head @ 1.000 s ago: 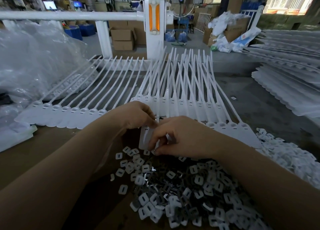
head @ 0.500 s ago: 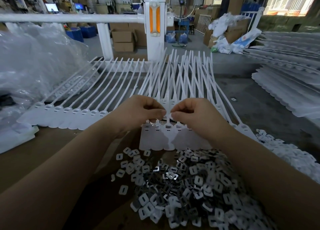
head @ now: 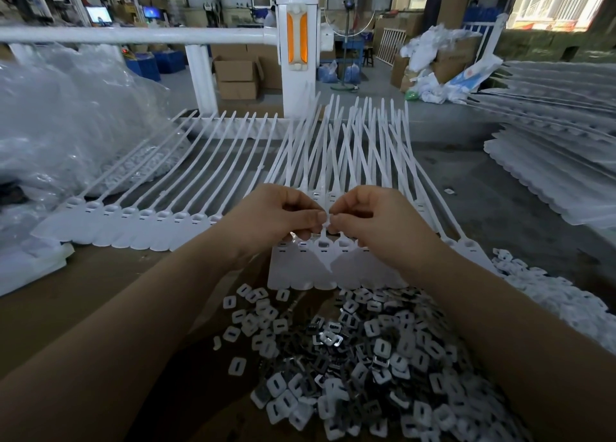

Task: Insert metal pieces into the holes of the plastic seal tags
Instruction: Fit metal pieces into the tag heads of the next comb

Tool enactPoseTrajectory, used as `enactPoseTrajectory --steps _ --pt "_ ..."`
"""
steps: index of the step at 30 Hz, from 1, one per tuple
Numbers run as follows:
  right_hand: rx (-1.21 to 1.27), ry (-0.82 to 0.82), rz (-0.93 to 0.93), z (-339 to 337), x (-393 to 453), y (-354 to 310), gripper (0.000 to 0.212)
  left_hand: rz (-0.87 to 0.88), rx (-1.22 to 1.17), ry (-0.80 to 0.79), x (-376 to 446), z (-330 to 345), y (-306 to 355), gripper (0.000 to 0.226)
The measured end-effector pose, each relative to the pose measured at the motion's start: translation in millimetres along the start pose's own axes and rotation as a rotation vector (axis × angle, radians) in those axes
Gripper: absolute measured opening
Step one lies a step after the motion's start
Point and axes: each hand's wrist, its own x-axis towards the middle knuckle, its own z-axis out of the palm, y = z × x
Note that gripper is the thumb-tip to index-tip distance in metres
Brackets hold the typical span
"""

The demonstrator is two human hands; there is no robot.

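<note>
A brown desk [head: 83,295] is seen spread with white parts, backed by a white railing post [head: 297,45] with an orange insert. At the far left a heap of clear plastic bags [head: 66,115] is piled, and at the far right stacks of white seal strips [head: 550,135] are laid. Across the middle, a row of plastic seal tags [head: 133,221] is fanned flat with tails pointing away, and a second joined strip of tags [head: 320,268] is set just beneath the hands, its flat ends toward the person. In the foreground a loose pile of metal pieces [head: 330,338] mixed with small white plastic caps [head: 276,383] is scattered between the forearms. The left hand [head: 276,218] and the right hand [head: 370,218] are held together above the near strip, fingers curled, and a small white piece [head: 326,222] is pinched between the fingertips of both; what exactly it is cannot be told.
</note>
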Motion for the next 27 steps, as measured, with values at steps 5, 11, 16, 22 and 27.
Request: enactPoseTrajectory --steps 5,11,16,22,27 --pt "-0.102 0.000 0.014 -0.7 0.2 0.2 0.013 -0.002 0.052 0.037 -0.9 1.8 1.1 0.007" --pt "-0.249 -0.052 0.081 0.4 2.0 2.3 0.016 -0.096 0.214 0.094 1.2 8.3 1.7 0.008" --pt "-0.249 -0.057 0.094 0.0 2.7 2.2 0.011 -0.194 0.307 0.100 2.4 16.5 3.9 0.011" --pt "-0.247 -0.060 0.102 -0.2 2.9 2.6 0.008 -0.232 0.391 0.112 2.6 20.3 9.3 0.015" --pt "-0.255 -0.063 0.108 -0.1 3.2 2.1 0.009 -0.270 0.300 0.094 5.7 17.6 8.1 0.014"
